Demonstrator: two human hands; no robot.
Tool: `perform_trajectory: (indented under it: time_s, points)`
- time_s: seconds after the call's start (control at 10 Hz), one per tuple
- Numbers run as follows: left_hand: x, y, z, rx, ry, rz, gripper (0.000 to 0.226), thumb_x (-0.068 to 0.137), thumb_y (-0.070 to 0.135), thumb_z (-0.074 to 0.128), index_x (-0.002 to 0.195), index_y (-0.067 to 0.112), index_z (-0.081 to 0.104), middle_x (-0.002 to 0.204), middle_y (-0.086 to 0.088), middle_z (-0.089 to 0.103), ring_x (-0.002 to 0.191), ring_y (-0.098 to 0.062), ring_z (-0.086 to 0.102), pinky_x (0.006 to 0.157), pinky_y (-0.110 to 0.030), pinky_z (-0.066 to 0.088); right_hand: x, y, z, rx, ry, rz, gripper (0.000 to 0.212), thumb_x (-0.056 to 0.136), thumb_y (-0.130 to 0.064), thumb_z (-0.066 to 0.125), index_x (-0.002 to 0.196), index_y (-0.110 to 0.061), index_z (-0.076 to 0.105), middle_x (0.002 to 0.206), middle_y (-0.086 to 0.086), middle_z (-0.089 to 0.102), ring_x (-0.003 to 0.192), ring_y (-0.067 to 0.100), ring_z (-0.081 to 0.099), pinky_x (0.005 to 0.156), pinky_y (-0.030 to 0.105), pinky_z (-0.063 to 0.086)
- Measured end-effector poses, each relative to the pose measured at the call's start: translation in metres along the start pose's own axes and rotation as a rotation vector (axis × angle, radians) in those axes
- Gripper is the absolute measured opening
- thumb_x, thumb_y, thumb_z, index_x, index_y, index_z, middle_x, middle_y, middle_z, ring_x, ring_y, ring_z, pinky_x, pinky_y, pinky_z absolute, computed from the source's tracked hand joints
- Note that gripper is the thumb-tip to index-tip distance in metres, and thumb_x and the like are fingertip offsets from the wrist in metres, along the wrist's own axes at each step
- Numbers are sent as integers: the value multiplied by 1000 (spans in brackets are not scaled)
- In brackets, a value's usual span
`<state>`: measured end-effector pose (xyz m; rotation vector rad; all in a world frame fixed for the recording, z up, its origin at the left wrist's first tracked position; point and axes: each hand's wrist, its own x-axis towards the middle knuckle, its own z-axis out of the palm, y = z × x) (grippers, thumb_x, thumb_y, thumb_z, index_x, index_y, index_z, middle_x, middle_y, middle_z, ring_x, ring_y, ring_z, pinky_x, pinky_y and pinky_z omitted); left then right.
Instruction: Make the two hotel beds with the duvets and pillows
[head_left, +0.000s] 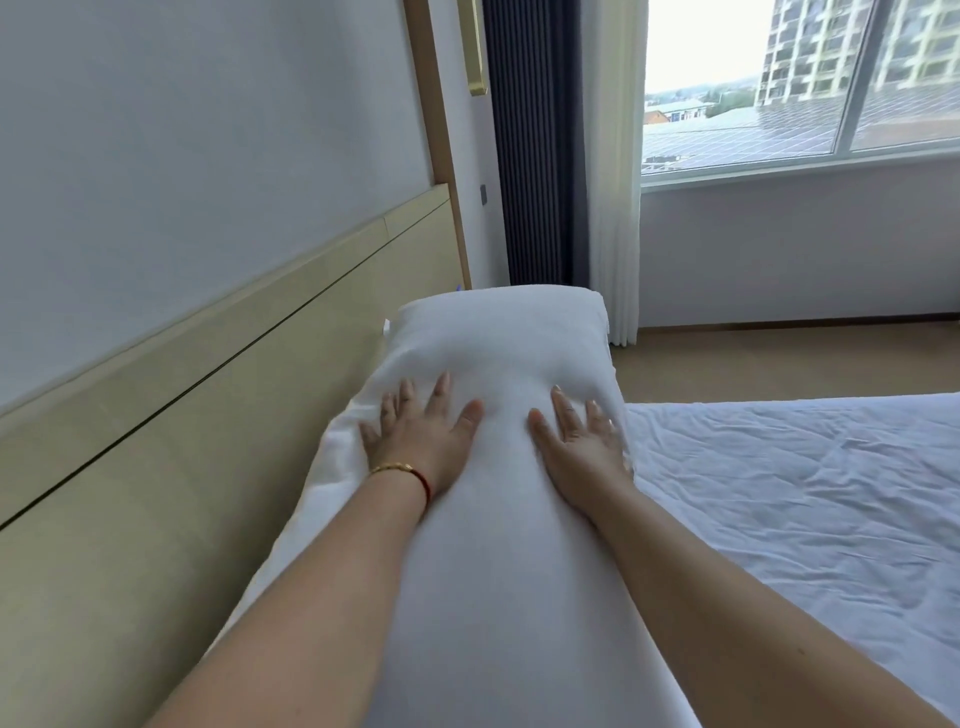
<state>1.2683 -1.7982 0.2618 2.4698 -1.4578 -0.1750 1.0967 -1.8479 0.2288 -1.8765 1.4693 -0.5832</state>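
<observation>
— Head view, what's biggest?
— One long, smooth beige headboard (171, 467), panelled with a thin dark groove. Beside it, one bed (810, 509) under a wrinkled white sheet.
— And the pillow?
— A plump white pillow (498, 353), soft cotton, lies along the bed's head end right against the headboard; whether it's one pillow or two end to end, I cannot tell.
— Hands?
— Two. Left hand (421, 441) and right hand (582, 447) lie flat on top, fingers spread wide, pressing, gripping nothing. One gold bracelet and one red string (410, 470) circle the left wrist.
</observation>
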Motion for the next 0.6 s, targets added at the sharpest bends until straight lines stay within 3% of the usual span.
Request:
perform_trajectory:
  time_s: [0.2,0.4,0.5,0.6]
  points:
    - [-8,-18,40,73,-80,-81,70,89,73,11,149,47,-14,162,0,-15,149,-22,-10,118,-54,-3,15,20,21,-166,-143,24,68,85,-76,20,146,-53,2,161,-4,-5,148,24,-2,116,55,6]
    - [-12,0,19,110,-84,-80,71,91,71,13,152,40,-6,162,-4,-13,148,-29,-16,115,-56,-9,18,20,13,-101,-179,62,70,83,-77,21,146,-51,5,161,-1,-1,148,25,-1,117,51,6]
    - [-26,16,16,129,-25,-37,72,92,69,14,154,34,-3,162,-5,-15,147,-27,-19,117,-55,-11,4,12,-8,-22,-165,5,66,90,-67,22,150,-39,17,159,-3,14,147,21,7,118,43,8]
    - [-30,26,15,98,-8,-2,72,94,67,15,154,32,-1,163,-3,-10,149,-24,-13,118,-55,-7,-19,6,-41,247,20,-67,55,101,-47,29,130,-7,53,133,9,55,127,27,45,105,38,32]
